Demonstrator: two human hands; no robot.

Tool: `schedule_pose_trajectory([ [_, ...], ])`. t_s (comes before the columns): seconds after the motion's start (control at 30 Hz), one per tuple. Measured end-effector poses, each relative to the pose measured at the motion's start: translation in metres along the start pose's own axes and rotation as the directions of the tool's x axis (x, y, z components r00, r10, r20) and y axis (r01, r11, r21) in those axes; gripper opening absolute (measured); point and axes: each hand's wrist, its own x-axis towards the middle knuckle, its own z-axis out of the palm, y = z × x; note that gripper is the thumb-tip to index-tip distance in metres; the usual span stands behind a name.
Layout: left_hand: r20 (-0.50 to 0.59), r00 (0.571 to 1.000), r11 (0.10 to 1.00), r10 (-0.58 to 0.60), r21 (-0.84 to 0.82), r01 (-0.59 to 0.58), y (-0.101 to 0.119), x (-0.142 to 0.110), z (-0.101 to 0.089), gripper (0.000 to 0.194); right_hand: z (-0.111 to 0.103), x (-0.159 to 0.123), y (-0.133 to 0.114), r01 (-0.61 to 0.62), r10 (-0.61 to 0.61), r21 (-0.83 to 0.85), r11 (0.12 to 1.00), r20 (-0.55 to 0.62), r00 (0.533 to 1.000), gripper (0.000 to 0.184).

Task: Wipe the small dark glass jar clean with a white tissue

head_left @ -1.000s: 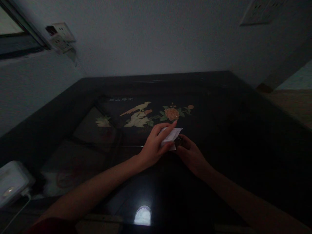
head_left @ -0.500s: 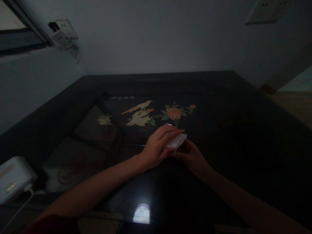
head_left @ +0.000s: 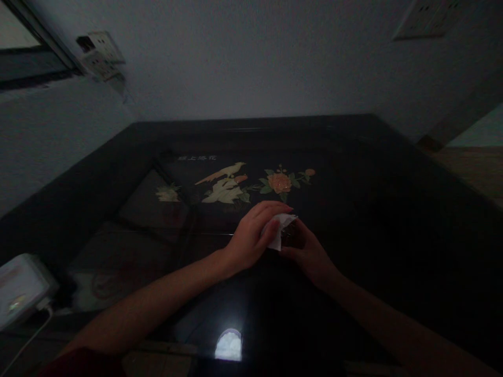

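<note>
Above the dark glossy table (head_left: 353, 173), my two hands meet near the middle. My left hand (head_left: 253, 233) is closed around a white tissue (head_left: 277, 241), thumb on the near side and fingers curled over the far side. The tissue presses against a small dark, shiny object (head_left: 290, 230), perhaps see-through. My right hand (head_left: 308, 251) grips this object from the right, fingers wrapped round it. Its kind I cannot make out in the dim light, and most of it is hidden by the tissue and fingers.
A white box-shaped device (head_left: 23, 288) with a white cable (head_left: 33, 335) sits at the left edge. The tabletop bears a bird picture (head_left: 226, 183) and a flower picture (head_left: 280, 182). Wall sockets (head_left: 104, 55) are at the upper left, with another socket plate (head_left: 426, 21) upper right.
The tissue has shifted and turned in my left hand, its edge now hanging down. More of the dark shiny object shows between my hands. The arms have barely moved.
</note>
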Motion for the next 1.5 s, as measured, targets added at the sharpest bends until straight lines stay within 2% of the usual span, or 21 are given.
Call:
schedule_pose_trajectory([
  [0.07, 0.022, 0.991, 0.985, 0.131, 0.111, -0.133, 0.0, -0.001, 0.0, 0.031, 0.0, -0.001, 0.0, 0.004, -0.004, 0.0, 1.0, 0.018, 1.0, 0.056],
  [0.17, 0.063, 0.971, 0.947, 0.233, 0.213, -0.241, -0.002, -0.002, -0.001, 0.029, 0.0, 0.0, 0.001, -0.007, 0.005, 0.028, 1.0, 0.055, 0.998, 0.054],
  [0.3, 0.098, 0.955, 0.93, 0.28, 0.219, -0.295, -0.004, 0.001, -0.005, 0.029, -0.001, 0.001, 0.002, -0.017, 0.013, 0.049, 0.999, 0.069, 0.998, 0.053],
  [0.4, 0.1, 0.959, 0.95, 0.264, 0.145, -0.276, -0.004, 0.003, -0.008, 0.03, -0.002, 0.001, 0.002, -0.005, 0.004, 0.022, 1.0, 0.065, 0.998, 0.052],
  [0.5, 0.068, 0.986, 0.988, 0.152, -0.02, -0.151, -0.003, 0.003, -0.009, 0.033, -0.001, 0.0, 0.0, 0.0, -0.002, 0.03, 1.0, 0.066, 0.998, 0.056],
  [0.6, 0.013, 0.996, 0.959, -0.093, -0.269, 0.093, -0.004, 0.001, -0.004, 0.037, 0.0, -0.001, -0.002, -0.034, 0.031, 0.042, 0.999, 0.062, 0.998, 0.057],
  [0.67, 0.01, 0.964, 0.866, -0.267, -0.436, 0.245, -0.006, 0.001, 0.0, 0.039, 0.001, -0.001, -0.003, -0.064, 0.062, 0.037, 0.997, 0.046, 0.997, 0.059],
  [0.77, 0.034, 0.895, 0.728, -0.445, -0.568, 0.384, -0.011, 0.0, 0.007, 0.038, 0.001, 0.0, -0.003, -0.075, 0.074, 0.027, 0.997, 0.041, 0.996, 0.061],
  [0.83, 0.007, 0.848, 0.689, -0.529, -0.581, 0.434, -0.013, 0.0, 0.009, 0.038, 0.001, 0.001, -0.003, -0.064, 0.062, 0.022, 0.998, 0.059, 0.996, 0.062],
  [0.9, -0.041, 0.833, 0.712, -0.552, -0.543, 0.446, -0.012, -0.001, 0.01, 0.04, 0.001, 0.001, -0.004, -0.049, 0.048, 0.012, 0.999, 0.071, 0.996, 0.064],
  [0.97, -0.06, 0.864, 0.779, -0.5, -0.468, 0.418, -0.008, -0.001, 0.008, 0.042, 0.0, 0.002, -0.004, -0.042, 0.042, -0.003, 0.999, 0.061, 0.997, 0.065],
  [1.03, -0.066, 0.92, 0.865, -0.387, -0.372, 0.338, -0.003, -0.003, 0.006, 0.042, 0.001, 0.002, -0.004, -0.043, 0.044, -0.011, 0.999, 0.044, 0.998, 0.064],
  [1.1, -0.081, 0.971, 0.949, -0.223, -0.244, 0.198, 0.001, -0.004, 0.003, 0.041, 0.001, 0.002, -0.005, -0.04, 0.041, -0.018, 0.999, 0.038, 0.998, 0.061],
  [1.17, -0.083, 0.996, 0.996, -0.029, -0.087, 0.022, 0.001, -0.004, 0.0, 0.038, 0.002, 0.001, -0.007, -0.033, 0.034, -0.033, 0.999, 0.049, 0.998, 0.054],
  [1.27, -0.032, 0.971, 0.962, 0.236, 0.146, -0.229, -0.003, -0.003, -0.002, 0.032, 0.003, -0.001, -0.009, -0.026, 0.03, -0.064, 0.998, 0.062, 0.998, 0.045],
  [1.37, 0.085, 0.899, 0.843, 0.43, 0.319, -0.433, -0.008, -0.002, -0.004, 0.033, 0.004, -0.002, -0.01, -0.017, 0.022, -0.075, 0.997, 0.065, 0.998, 0.047],
  [1.43, 0.146, 0.865, 0.788, 0.479, 0.364, -0.497, -0.008, -0.001, -0.005, 0.033, 0.005, -0.003, -0.009, -0.005, 0.01, -0.072, 0.997, 0.069, 0.998, 0.049],
  [1.5, 0.152, 0.88, 0.805, 0.451, 0.356, -0.474, -0.007, -0.001, -0.006, 0.032, 0.005, -0.002, -0.009, -0.009, 0.013, -0.069, 0.998, 0.066, 0.998, 0.046],
])
